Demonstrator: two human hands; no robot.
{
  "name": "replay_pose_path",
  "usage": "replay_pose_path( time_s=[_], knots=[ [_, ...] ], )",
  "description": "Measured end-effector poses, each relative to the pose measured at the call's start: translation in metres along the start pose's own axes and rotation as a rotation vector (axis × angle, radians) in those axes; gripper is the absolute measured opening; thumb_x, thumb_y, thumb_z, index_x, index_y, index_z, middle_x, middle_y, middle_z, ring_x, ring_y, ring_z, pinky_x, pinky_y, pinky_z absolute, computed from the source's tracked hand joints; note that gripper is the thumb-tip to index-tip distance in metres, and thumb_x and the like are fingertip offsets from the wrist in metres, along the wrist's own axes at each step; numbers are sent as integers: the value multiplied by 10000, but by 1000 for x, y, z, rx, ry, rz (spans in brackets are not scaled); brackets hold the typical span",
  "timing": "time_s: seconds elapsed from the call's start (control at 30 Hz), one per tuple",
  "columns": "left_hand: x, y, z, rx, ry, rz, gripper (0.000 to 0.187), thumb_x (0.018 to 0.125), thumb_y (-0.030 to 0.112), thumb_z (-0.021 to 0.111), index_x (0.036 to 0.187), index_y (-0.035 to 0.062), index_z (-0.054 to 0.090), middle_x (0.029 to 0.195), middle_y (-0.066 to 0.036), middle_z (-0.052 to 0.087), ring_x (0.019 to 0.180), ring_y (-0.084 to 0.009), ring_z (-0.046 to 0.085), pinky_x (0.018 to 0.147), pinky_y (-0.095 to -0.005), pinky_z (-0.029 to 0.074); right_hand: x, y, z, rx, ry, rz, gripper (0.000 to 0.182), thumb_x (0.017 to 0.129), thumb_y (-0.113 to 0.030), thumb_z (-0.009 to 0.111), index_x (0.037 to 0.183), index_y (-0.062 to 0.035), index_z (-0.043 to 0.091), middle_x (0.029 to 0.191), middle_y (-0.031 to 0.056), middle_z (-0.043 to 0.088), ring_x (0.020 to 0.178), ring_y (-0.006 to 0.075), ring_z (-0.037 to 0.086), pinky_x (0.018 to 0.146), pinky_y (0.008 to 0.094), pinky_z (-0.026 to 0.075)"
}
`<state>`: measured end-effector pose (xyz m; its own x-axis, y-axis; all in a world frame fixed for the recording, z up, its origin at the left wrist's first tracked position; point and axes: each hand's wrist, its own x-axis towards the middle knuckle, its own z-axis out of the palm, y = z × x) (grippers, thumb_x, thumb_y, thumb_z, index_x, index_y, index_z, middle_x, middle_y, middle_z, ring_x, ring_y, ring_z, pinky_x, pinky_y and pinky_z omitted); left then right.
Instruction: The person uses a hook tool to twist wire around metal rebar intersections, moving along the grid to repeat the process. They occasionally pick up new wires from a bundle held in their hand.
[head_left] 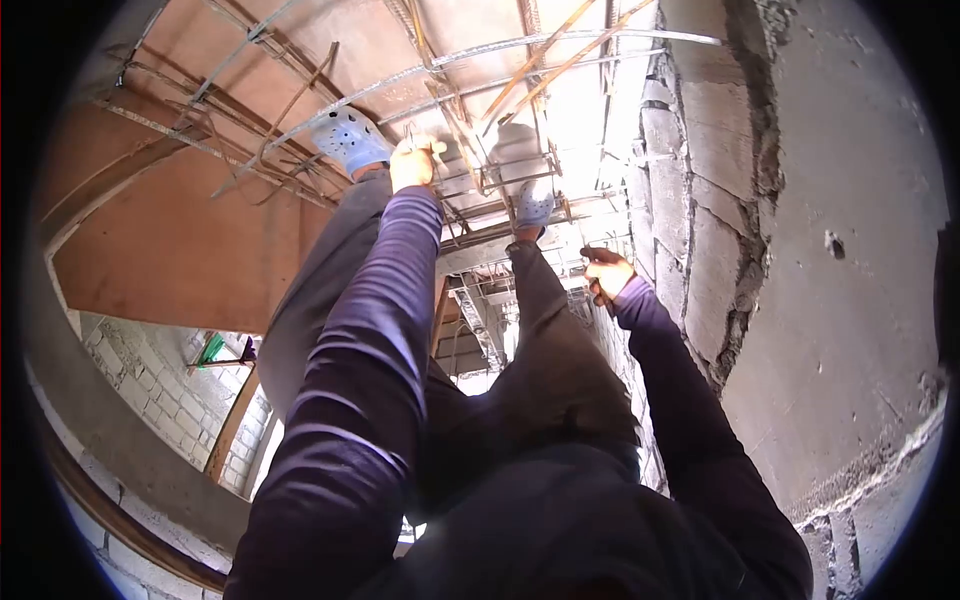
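Observation:
My left hand (413, 165) is stretched forward beside the light blue clog (350, 138) on my left foot, its fingers closed at some thin rods; what they hold is too small and bright to make out. Farther right, my right hand (608, 275) is near the block wall, fingers curled, with a small dark thing at the fingertips that I cannot identify. Steel rebar (480, 58) crosses in front of both hands. The other clog (536, 203) rests among the bars between my hands.
Brown boards (180, 240) lie under the rebar at the left. A rough block wall (715, 150) and grey plaster (850, 250) rise on the right. Gaps between bars and beams show a lower level with a wooden post (232, 425).

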<state>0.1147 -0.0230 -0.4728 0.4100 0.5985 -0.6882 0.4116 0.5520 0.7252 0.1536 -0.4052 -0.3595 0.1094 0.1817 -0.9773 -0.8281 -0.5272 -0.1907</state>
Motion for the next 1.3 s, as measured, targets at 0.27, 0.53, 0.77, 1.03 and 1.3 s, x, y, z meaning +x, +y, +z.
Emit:
replay_pose_path(
  time_s=[0.27,0.53,0.77,1.03,1.3],
  knots=[
    [41,-4,57,360,145,195,158,982,125,579,886,54,683,741,-48,713,662,-126,592,680,-289,478,90,2,14,93,65,-361,206,934,-180,623,1117,-85,615,793,9,588,629,101,504,600,259,466],
    [62,-12,76,461,210,95,246,903,231,596,853,25,719,738,-87,712,678,-200,650,709,-331,498,127,-87,74,-391,400,-725,271,981,-289,605,1133,-68,646,867,141,668,788,243,632,761,363,505],
    [57,3,81,207,210,2,190,864,143,575,799,-12,663,665,-83,622,602,-164,558,602,-310,427,151,-119,95,-596,353,-662,409,990,-457,547,1168,-102,647,890,181,699,838,367,677,765,403,519],
    [62,-9,72,-20,63,-45,175,887,154,547,834,24,651,608,3,529,430,-92,386,399,-272,261,170,-123,108,-688,420,-674,423,993,-491,518,1142,-119,652,913,188,703,900,403,667,780,443,517],
    [53,-10,73,526,336,285,220,829,200,616,791,1,703,726,-143,696,671,-237,664,655,-366,501,172,-123,116,-635,453,-679,450,997,-518,493,1144,-124,654,911,200,700,907,413,665,794,454,513]
  ],
)
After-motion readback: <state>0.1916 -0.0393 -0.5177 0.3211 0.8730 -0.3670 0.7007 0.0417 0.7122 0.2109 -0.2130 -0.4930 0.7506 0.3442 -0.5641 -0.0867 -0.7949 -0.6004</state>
